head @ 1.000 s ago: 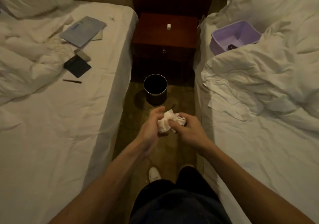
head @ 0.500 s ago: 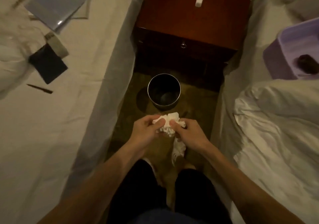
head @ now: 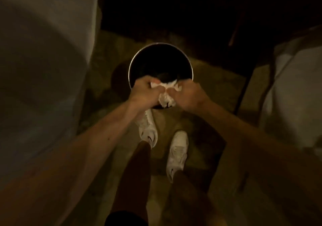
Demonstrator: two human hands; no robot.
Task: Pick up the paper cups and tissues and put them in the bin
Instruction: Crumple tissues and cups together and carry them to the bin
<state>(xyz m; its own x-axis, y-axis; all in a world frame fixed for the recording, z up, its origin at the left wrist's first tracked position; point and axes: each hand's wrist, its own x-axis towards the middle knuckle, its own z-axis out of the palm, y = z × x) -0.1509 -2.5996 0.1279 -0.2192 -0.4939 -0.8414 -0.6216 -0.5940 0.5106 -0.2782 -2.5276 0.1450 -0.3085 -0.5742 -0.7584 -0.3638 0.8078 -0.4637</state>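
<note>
Now over the bin, both hands, left hand and right hand, are clutching crumpled tissues; next, letting go

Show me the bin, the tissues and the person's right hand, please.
bin (head: 160, 58), head view, on its dark inner wall.
tissues (head: 165, 97), head view, middle of the white wad.
right hand (head: 189, 95), head view, back of the hand.

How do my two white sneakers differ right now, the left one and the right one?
The left white sneaker is stepped forward, its toe by the round dark metal bin; the right white sneaker sits further back. The left forearm covers the left sneaker's toe; the right sneaker's toe is uncovered. Both are white with a dark mark.
</note>
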